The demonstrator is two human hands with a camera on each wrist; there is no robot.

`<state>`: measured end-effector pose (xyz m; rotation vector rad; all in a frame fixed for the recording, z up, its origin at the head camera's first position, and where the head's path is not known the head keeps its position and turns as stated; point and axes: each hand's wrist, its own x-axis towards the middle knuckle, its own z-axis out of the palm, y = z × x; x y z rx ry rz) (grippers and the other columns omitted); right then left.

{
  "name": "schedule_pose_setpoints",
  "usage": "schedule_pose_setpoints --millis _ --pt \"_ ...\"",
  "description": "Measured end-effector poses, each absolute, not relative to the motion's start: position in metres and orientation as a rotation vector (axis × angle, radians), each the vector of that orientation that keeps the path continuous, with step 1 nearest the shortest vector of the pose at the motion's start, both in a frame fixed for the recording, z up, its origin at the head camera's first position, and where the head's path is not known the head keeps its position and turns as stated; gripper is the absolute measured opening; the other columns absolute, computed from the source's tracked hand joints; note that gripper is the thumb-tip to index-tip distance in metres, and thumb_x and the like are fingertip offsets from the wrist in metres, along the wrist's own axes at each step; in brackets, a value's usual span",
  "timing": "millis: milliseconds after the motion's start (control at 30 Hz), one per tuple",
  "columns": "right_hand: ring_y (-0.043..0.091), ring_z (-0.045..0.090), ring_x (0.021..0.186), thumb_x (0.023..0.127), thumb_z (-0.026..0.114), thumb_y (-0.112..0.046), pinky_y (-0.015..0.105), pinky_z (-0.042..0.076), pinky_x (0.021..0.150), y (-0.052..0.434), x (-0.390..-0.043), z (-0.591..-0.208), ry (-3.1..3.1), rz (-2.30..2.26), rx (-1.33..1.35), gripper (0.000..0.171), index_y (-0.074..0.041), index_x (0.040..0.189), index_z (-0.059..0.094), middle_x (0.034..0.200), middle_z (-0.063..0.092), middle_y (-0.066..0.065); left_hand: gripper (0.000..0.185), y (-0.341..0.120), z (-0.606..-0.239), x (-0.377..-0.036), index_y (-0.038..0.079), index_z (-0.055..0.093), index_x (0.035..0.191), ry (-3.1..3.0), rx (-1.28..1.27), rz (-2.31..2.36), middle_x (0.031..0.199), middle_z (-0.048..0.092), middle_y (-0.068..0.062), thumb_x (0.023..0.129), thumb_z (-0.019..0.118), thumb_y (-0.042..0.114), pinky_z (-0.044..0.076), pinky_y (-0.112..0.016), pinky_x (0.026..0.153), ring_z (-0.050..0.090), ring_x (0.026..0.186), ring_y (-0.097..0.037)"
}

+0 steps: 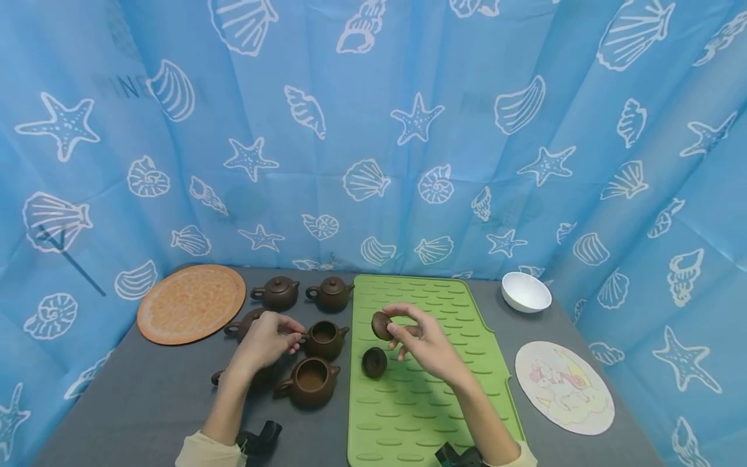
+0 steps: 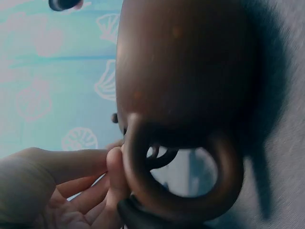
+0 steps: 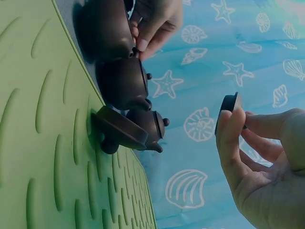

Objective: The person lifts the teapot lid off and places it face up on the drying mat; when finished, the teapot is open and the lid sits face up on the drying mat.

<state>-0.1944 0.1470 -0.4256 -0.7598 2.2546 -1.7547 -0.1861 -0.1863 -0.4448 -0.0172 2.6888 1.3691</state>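
Several brown clay teapots stand on the grey table left of a green ribbed mat. My left hand pinches the handle of an open, lidless teapot; another lidless teapot stands just in front. In the left wrist view a teapot fills the frame beside my left hand. My right hand holds a small round brown lid above the mat, pinched between thumb and fingers. A second lid lies on the mat, also seen in the right wrist view as a lid.
Two lidded teapots stand at the back. An orange round mat lies at the back left. A white bowl and a round picture mat sit right of the green mat. Blue shell-print curtain surrounds the table.
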Motion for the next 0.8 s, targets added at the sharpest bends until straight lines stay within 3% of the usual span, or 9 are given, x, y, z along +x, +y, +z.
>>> schedule_pose_setpoints --millis 200,500,633,800 --pt "0.017 0.077 0.089 0.113 0.057 -0.012 0.045 0.069 0.078 0.151 -0.196 -0.425 2.176 -1.766 -0.746 0.044 0.004 0.154 0.052 0.154 0.052 0.033 0.010 -0.192 -0.443 -0.191 0.004 0.083 0.102 2.732 0.050 1.285 0.088 0.080 -0.007 0.101 0.073 0.002 0.056 -0.027 0.063 0.071 0.073 -0.012" --pt "0.052 0.076 0.104 0.113 0.052 -0.005 0.045 0.068 0.090 0.149 -0.197 -0.423 2.143 -1.726 -0.778 0.047 0.004 0.159 0.047 0.163 0.045 0.033 0.012 -0.204 -0.449 -0.194 -0.001 0.081 0.108 2.595 0.087 1.427 0.087 0.081 -0.010 0.100 0.073 0.002 0.062 -0.026 0.065 0.074 0.074 -0.015" --pt "0.055 0.074 0.106 0.114 0.050 -0.003 0.047 0.066 0.096 0.151 -0.199 -0.424 2.098 -1.748 -0.814 0.047 0.003 0.160 0.047 0.165 0.042 0.033 0.012 -0.205 -0.451 -0.194 0.000 0.082 0.108 2.592 0.091 1.435 0.090 0.082 -0.012 0.101 0.073 0.002 0.063 -0.027 0.066 0.075 0.076 -0.016" --pt "0.044 0.078 0.108 0.112 0.058 -0.010 0.040 0.066 0.099 0.158 -0.200 -0.422 2.077 -1.761 -0.783 0.049 0.001 0.159 0.047 0.164 0.044 0.030 0.011 -0.204 -0.452 -0.194 0.001 0.082 0.107 2.604 0.081 1.435 0.089 0.082 -0.011 0.101 0.073 0.002 0.063 -0.028 0.067 0.075 0.077 -0.018"
